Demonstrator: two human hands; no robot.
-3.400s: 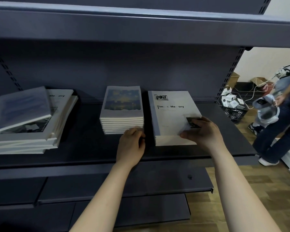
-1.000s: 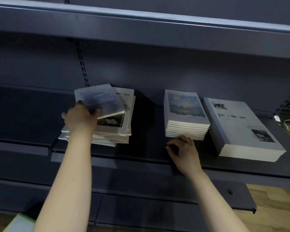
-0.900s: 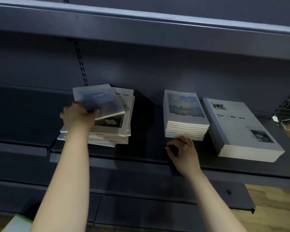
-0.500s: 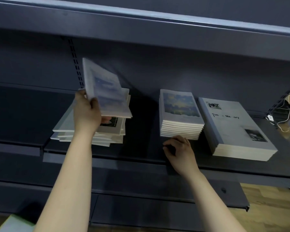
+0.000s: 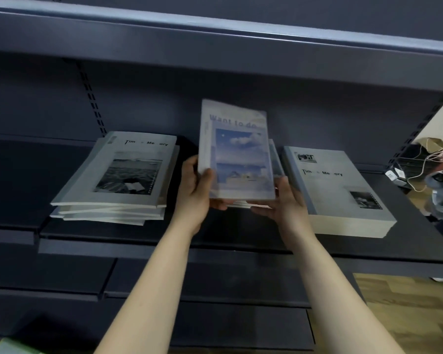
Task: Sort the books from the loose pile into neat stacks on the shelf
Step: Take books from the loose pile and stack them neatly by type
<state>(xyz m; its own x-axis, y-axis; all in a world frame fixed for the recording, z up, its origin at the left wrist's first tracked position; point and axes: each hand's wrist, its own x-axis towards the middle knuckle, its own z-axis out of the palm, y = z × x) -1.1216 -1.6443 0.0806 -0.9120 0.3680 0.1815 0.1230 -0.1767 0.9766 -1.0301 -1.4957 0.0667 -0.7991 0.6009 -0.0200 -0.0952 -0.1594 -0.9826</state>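
Both hands hold a small book (image 5: 238,154) with a blue sky cover reading "Want to do", tilted up over the middle stack (image 5: 275,159), which it mostly hides. My left hand (image 5: 197,190) grips its left edge, thumb on the cover. My right hand (image 5: 284,198) supports its lower right corner from below. To the left lies the loose pile (image 5: 118,180) of uneven grey "Time Memory" books. A neat stack (image 5: 343,195) of the same title stands at the right. All rest on the dark shelf (image 5: 164,241).
The shelf board above (image 5: 215,42) overhangs close over the books. Lower shelves (image 5: 74,272) step out below. At the far right, past the shelf upright, there are cables, a paper bag (image 5: 435,144) and wooden floor (image 5: 407,302).
My left hand lifted the sky-cover book off the loose pile and carried it right over the middle stack. My right hand left the shelf edge and took its lower right corner.
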